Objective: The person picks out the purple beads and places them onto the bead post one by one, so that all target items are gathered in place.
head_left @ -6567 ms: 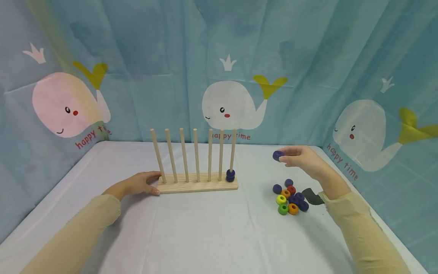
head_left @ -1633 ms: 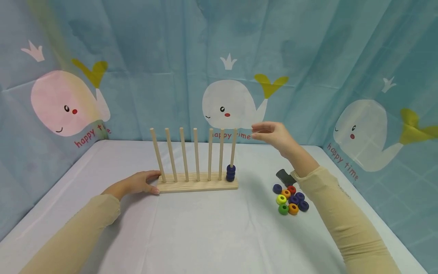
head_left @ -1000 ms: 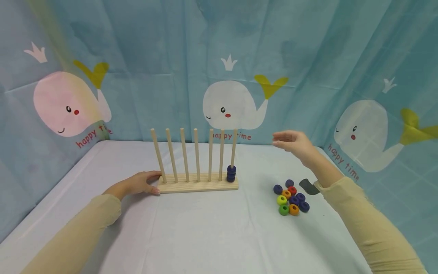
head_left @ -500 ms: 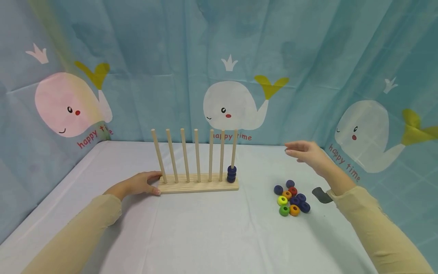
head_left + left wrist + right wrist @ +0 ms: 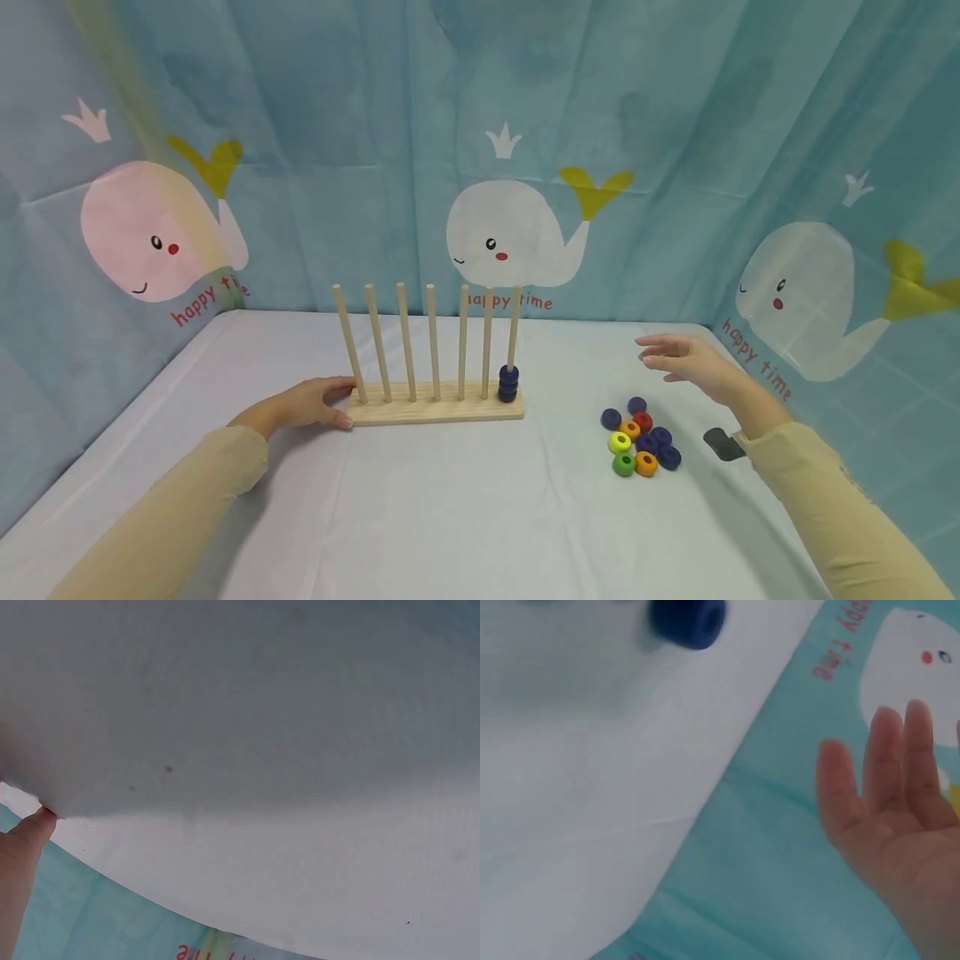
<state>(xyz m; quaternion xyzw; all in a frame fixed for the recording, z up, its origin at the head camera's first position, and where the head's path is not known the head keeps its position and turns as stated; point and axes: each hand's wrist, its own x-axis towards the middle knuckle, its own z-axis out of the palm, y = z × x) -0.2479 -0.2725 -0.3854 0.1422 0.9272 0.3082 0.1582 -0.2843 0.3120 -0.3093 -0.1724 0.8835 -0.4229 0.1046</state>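
Note:
A wooden peg stand (image 5: 435, 412) with several upright pegs stands on the white table. Three dark blue beads (image 5: 508, 383) are stacked on its rightmost peg. My left hand (image 5: 302, 403) holds the stand's left end, thumb at the front edge and fingers at the back corner. In the left wrist view only a finger (image 5: 28, 834) shows at the left edge. My right hand (image 5: 693, 363) hovers in the air with relaxed fingers and nothing in them, above and behind a cluster of loose beads. In the right wrist view, a blue bead (image 5: 688, 621) lies away from the spread fingers (image 5: 886, 757).
The loose cluster holds a yellow bead (image 5: 619, 442), a green bead (image 5: 624, 464), a red bead (image 5: 642, 422), orange beads (image 5: 647, 463) and several blue beads (image 5: 669, 457). A dark band (image 5: 723, 444) sits at the right wrist. Whale-print curtains (image 5: 337, 167) enclose the table.
The blue bead earlier in my right hand is now third on the rightmost peg. My right hand then moved right and down, back toward the loose beads. My left hand stayed put.

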